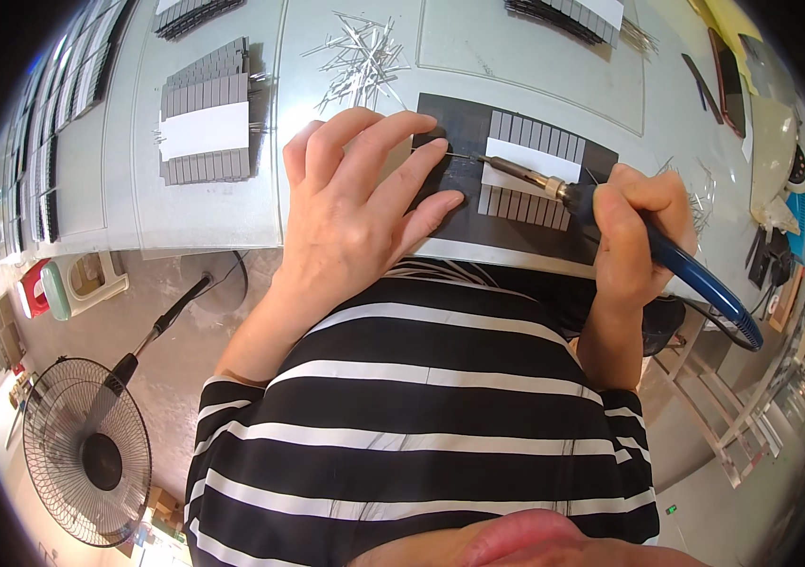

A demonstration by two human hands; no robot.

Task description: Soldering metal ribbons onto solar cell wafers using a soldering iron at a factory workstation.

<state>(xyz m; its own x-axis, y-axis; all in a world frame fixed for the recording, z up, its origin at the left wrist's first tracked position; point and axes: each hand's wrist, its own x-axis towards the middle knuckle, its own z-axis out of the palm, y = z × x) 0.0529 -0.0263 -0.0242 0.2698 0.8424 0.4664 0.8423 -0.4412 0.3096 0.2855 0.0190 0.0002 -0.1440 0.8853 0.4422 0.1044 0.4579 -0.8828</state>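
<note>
My right hand (643,222) is closed around a soldering iron (705,283) with a dark blue handle and cord sleeve. Its metal tip points left, over the white band of a grey striped panel (530,213), and ends by a thin wire (462,154). The panel lies on a dark rectangular mat (454,222). My left hand (350,203) rests at the mat's left side, fingers apart. Its index and middle fingertips touch down near the wire's left end, while the thumb lies lower on the mat. Whether the fingertips press the wire is too small to tell.
A heap of thin silvery pieces (364,57) lies beyond my left hand. Stacked striped panels (204,142) stand left, with more stacks (572,14) at the far edge. A phone (727,76) lies far right. A standing fan (87,454) is at lower left, below table level.
</note>
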